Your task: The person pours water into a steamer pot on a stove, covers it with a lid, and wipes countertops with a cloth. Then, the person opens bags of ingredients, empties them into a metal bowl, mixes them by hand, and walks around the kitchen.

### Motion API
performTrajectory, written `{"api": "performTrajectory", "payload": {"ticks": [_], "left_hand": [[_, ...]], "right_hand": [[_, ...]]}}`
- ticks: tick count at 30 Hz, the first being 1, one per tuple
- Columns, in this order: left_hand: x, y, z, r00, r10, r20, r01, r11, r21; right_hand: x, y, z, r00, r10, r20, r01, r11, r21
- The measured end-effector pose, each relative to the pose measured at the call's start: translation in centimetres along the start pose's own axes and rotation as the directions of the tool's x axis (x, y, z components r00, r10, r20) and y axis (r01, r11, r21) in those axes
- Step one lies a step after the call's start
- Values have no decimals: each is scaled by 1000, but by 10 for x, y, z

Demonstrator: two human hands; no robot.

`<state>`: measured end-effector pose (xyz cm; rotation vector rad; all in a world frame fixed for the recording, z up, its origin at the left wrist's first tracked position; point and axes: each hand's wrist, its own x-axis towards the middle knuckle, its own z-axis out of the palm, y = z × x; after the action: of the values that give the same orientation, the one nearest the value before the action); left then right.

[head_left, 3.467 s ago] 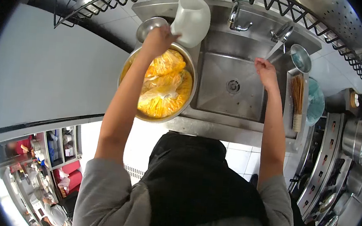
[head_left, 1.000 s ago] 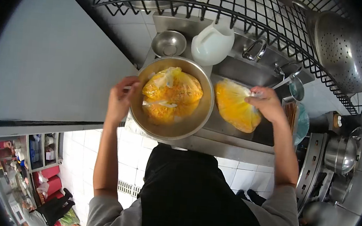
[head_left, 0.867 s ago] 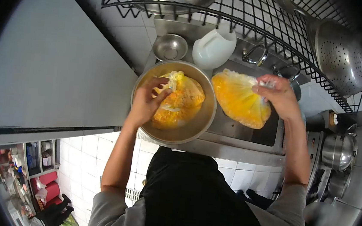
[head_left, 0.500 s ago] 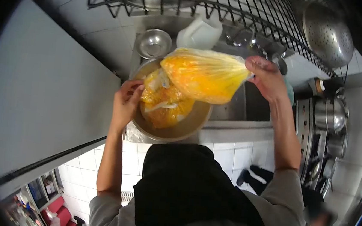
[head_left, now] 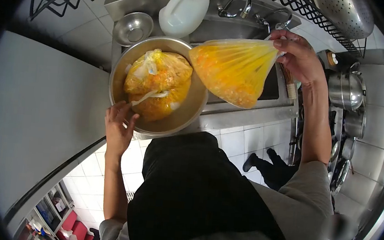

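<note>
My right hand (head_left: 295, 56) is closed around the gathered top of a clear plastic bag (head_left: 233, 71). Yellow-orange contents fill the bag, which hangs beside the right rim of a large metal bowl (head_left: 196, 116). What the food in it is, I cannot tell. Inside the bowl lie tied plastic bags (head_left: 166, 79) with similar orange and yellow contents, their knotted white ends uppermost. My left hand (head_left: 120, 125) reaches over the bowl's lower left rim, fingers slightly bent and apart, fingertips close to the lower tied bag.
A small metal bowl (head_left: 133, 29) and a white plastic jug (head_left: 184, 12) stand behind the large bowl. Taps (head_left: 233, 9) rise over the metal sink. A black wire rack (head_left: 301, 15) hangs above. Pots (head_left: 345, 90) sit at the right, and another person's legs (head_left: 272, 168) show below.
The held bag has moved right, away from above the bowl, uncovering the tied bags. My left hand has shifted down to the bowl's lower left rim. The view has also moved.
</note>
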<state>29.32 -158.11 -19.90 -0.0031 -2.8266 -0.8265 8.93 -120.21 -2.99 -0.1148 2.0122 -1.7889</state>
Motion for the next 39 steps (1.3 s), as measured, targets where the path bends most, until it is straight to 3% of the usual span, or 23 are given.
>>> {"api": "performTrajectory", "payload": {"ticks": [4,6,8,9,12,21,24,26,27,28,29,30,31,33,35,36,38,39], "left_hand": [[-12,-4,25,995,-91,35,86,988,131],[-16,4,24,995,-101,-10,101,990,99],[-17,15,19,975,-108,-197,128,988,92],[-18,22,15,968,-116,-221,142,984,107],[-32,28,16,921,-220,-321,226,974,-17],[-69,70,21,913,-281,-297,328,936,123],[-78,81,14,914,-307,-266,361,915,181],[-84,81,14,924,-281,-260,342,911,230],[-83,84,10,927,-269,-262,332,912,240],[-81,89,8,926,-260,-274,329,911,247],[-80,94,6,920,-250,-302,326,915,236],[-76,103,5,916,-239,-322,321,919,231],[-75,103,7,912,-225,-343,309,927,214],[-73,105,13,911,-208,-355,290,937,196],[-65,110,19,919,-226,-324,278,953,125],[-59,116,22,918,-224,-328,270,958,101],[-54,125,23,921,-192,-340,250,959,136],[-55,127,24,923,-193,-333,249,959,136]], "right_hand": [[7,9,-26,1000,21,-17,-20,999,27],[11,21,-31,1000,27,-16,-27,1000,14],[18,41,-19,996,86,26,-76,961,-265],[23,57,-20,996,82,40,-69,963,-259],[48,115,-20,986,155,56,-125,926,-357],[96,353,3,992,120,48,-74,836,-544],[77,364,25,981,172,92,-78,776,-625],[66,335,31,937,197,288,60,723,-688],[62,317,23,943,121,310,149,678,-720],[70,309,1,945,201,257,-38,850,-525],[77,304,-31,926,295,235,-226,933,-280],[91,300,-66,931,311,194,-295,950,-106],[110,295,-97,931,331,156,-345,935,75],[142,287,-130,934,357,-23,-345,914,213],[163,273,-132,923,385,-11,-333,811,481],[182,281,-140,923,386,-7,-334,809,483],[205,301,-154,874,195,445,-473,552,687],[204,309,-154,874,200,442,-474,547,690]]}}
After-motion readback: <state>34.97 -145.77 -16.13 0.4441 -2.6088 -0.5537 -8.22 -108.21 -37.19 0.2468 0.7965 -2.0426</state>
